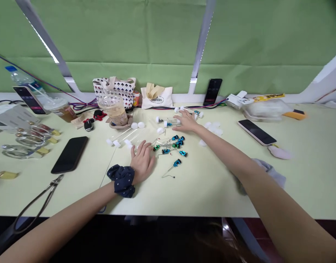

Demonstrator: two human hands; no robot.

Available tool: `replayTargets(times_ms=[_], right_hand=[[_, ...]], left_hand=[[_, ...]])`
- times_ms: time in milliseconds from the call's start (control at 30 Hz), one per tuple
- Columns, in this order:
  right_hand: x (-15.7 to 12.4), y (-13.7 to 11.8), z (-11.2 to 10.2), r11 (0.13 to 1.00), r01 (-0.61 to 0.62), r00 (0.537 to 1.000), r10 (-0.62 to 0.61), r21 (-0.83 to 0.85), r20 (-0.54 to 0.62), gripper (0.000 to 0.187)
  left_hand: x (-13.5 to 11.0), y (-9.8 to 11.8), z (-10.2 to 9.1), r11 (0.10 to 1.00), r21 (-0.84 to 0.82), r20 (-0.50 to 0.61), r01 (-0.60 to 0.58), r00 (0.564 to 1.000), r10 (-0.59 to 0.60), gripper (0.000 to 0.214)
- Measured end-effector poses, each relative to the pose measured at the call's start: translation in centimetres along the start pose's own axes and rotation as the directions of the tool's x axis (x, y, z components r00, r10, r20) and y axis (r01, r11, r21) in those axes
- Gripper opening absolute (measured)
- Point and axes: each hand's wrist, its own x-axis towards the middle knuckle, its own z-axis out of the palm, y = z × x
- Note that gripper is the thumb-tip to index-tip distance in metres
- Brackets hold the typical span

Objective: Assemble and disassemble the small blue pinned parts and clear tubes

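Note:
My left hand [142, 159] lies on the pale green table [200, 186] with its fingers curled down beside a pile of blue and green capacitors with long wire legs [174, 145]. A dark dotted scrunchie [122, 179] sits on that wrist. My right hand [186, 122] reaches far forward, fingers spread flat over a clear plastic tube with a white cap [168, 123]. More clear tubes with white caps [124, 138] lie just beyond my left hand. Loose white caps [213, 128] are scattered right of my right hand.
A black phone [70, 154] and pliers [46, 199] lie at the left. An iced drink cup [115, 107], a patterned bag [113, 87] and a cloth pouch [157, 97] stand at the back. Another phone [256, 132] lies at the right, one [213, 91] leans on the wall.

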Motion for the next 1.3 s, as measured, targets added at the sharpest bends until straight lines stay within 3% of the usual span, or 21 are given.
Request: replayTargets(times_ms=[267,433,600,800,1033,1100,1300], right_hand=[[-3.1,-0.2,0.6,1.0,0.024,0.999,-0.023,0.013,-0.037,0.087],[-3.3,0.4,1.1,0.996,0.046,0.984,-0.032,0.076,-0.178,0.067],[-4.3,0.8,2.0,0.985,0.034,0.964,0.013,0.171,-0.265,0.049],[-4.4,1.7,1.3,0.989,0.05,0.988,-0.029,0.143,-0.149,0.039],[-3.5,0.8,0.6,0.991,0.129,0.982,-0.131,0.022,0.136,0.035],[-3.5,0.5,0.6,0.988,0.156,0.978,-0.156,0.005,0.141,0.034],[-4.0,0.6,-1.2,0.99,0.13,0.991,-0.128,-0.06,0.041,0.034]], left_hand=[[-0.8,1.5,-0.3,0.998,0.027,-0.008,-0.053,0.999,0.053,0.038],[-2.9,4.3,-0.4,0.979,-0.011,0.055,-0.205,0.977,0.206,0.045],[-3.2,6.3,0.6,0.978,-0.058,0.093,-0.2,0.974,0.205,0.05],[-1.1,6.2,0.8,0.958,-0.102,0.108,-0.268,0.954,0.279,0.053],[-2.5,6.3,1.3,0.864,-0.122,0.162,-0.488,0.85,0.502,0.054],[-2.6,6.3,1.2,0.855,-0.139,0.187,-0.5,0.835,0.518,0.055],[-1.0,6.1,-0.2,0.874,-0.182,0.14,-0.451,0.868,0.477,0.056]])
